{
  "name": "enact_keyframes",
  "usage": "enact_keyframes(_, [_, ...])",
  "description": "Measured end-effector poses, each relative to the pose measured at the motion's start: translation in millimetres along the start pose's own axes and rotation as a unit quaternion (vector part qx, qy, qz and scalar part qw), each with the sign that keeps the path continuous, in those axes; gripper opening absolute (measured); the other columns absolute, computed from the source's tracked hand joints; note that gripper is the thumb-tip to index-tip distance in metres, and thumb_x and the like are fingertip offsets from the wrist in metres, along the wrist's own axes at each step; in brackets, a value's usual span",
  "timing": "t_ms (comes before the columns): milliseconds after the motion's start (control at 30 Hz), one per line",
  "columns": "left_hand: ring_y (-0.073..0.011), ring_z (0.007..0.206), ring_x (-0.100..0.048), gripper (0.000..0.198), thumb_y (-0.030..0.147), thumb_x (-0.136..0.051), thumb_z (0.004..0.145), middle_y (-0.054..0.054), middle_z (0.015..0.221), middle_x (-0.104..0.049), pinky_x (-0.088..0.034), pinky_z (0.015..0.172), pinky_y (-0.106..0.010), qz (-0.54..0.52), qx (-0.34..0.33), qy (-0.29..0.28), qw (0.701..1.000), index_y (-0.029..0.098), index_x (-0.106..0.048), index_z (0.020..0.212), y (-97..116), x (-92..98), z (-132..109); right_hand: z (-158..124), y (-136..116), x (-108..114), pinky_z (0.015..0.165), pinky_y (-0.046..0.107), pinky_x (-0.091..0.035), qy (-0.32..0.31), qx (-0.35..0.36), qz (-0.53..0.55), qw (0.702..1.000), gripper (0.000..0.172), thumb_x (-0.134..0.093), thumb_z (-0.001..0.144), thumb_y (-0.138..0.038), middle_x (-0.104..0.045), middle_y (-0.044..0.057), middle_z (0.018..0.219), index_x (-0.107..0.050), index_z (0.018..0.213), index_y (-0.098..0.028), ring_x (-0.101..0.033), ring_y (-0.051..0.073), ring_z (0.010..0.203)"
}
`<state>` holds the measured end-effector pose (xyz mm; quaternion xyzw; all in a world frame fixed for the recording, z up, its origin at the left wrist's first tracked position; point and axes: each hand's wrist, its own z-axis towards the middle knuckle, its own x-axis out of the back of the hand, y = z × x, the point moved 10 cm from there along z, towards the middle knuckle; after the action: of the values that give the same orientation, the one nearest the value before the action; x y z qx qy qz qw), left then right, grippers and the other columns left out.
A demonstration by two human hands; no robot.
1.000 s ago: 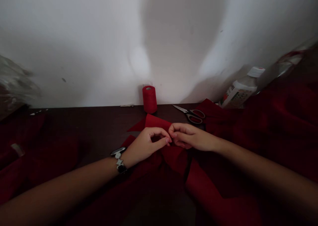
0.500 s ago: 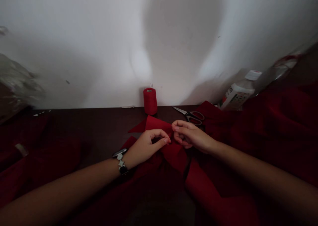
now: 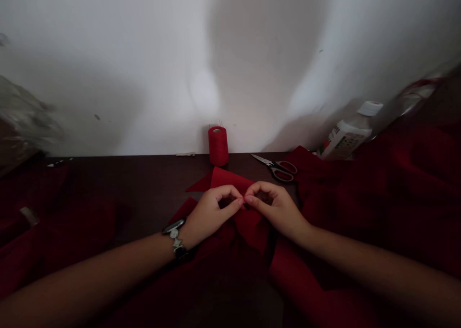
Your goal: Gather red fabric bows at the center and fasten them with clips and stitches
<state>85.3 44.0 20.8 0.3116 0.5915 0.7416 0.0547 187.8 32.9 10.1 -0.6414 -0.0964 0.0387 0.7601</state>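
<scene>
Thumb and forefinger of my left hand are closed in a pinch over red fabric. The fingertips of my right hand meet them, pinched in the same way. Whatever lies between the fingertips is too small and dark to make out. Folded red cloth spreads under and behind both hands, with a pointed flap standing beyond them. Just past this flap, a spool of red thread stands upright with several pins or needles sticking up at its top. Scissors lie half open behind my right hand.
A white-capped bottle leans at the right by the wall. Heaps of red fabric cover the right side, and more cloth lies left. A small metal clip rests along the wall; clear plastic sits far left.
My right hand has moved left and slightly down, bringing its fingertips together with those of my left hand. The left hand stays nearly in place, still pinched.
</scene>
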Motion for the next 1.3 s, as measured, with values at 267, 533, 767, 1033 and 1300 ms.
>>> enact_keyframes(267, [-0.014, 0.081, -0.053, 0.015, 0.027, -0.053, 0.087, -0.001, 0.082, -0.057, -0.041, 0.078, -0.026, -0.067, -0.011, -0.057, 0.996, 0.015, -0.059, 0.079, 0, -2.2, 2, 0, -4, -8, 0.068, 0.025, -0.04, -0.053, 0.025, 0.016, 0.998, 0.022, -0.058, 0.084, -0.038, -0.055, 0.001, 0.078, -0.055, 0.081, -0.017, -0.05, 0.013, 0.072])
enact_keyframes(533, [-0.0119, 0.077, -0.053, 0.011, 0.023, -0.056, 0.084, 0.001, 0.078, -0.06, -0.039, 0.074, -0.024, -0.152, 0.049, -0.09, 0.983, 0.015, -0.059, 0.077, -10, -3.2, 3, 2, 3, -15, 0.055, 0.02, -0.034, -0.107, -0.014, 0.108, 0.988, 0.023, -0.061, 0.084, -0.037, -0.057, 0.002, 0.08, -0.052, 0.081, -0.016, -0.043, 0.007, 0.059])
enact_keyframes(767, [-0.0123, 0.078, -0.056, 0.012, 0.021, -0.055, 0.084, 0.0, 0.079, -0.062, -0.04, 0.077, -0.025, -0.16, 0.059, -0.121, 0.978, 0.014, -0.059, 0.076, -9, -7.6, 4, 2, 6, -18, 0.046, 0.018, -0.028, -0.111, -0.027, 0.121, 0.986, 0.027, -0.061, 0.083, -0.041, -0.055, 0.0, 0.075, -0.05, 0.082, -0.016, -0.037, 0.005, 0.051])
enact_keyframes(1033, [-0.0126, 0.081, -0.057, 0.01, 0.021, -0.054, 0.084, -0.001, 0.083, -0.064, -0.041, 0.079, -0.026, -0.155, 0.064, -0.14, 0.976, 0.015, -0.059, 0.078, -7, -10.4, 4, 1, 4, -20, 0.05, 0.019, -0.031, -0.12, -0.003, 0.055, 0.991, 0.029, -0.053, 0.087, -0.044, -0.051, 0.0, 0.073, -0.046, 0.081, -0.017, -0.038, 0.008, 0.056])
enact_keyframes(1300, [-0.0116, 0.073, -0.053, 0.017, 0.03, -0.053, 0.085, 0.0, 0.08, -0.061, -0.04, 0.069, -0.024, -0.044, 0.054, -0.154, 0.986, 0.015, -0.061, 0.082, -15, -13.5, 5, -3, -30, -11, 0.069, 0.024, -0.038, -0.053, 0.15, -0.137, 0.978, 0.011, -0.049, 0.09, -0.021, -0.051, 0.002, 0.081, -0.052, 0.08, -0.017, -0.048, 0.012, 0.074])
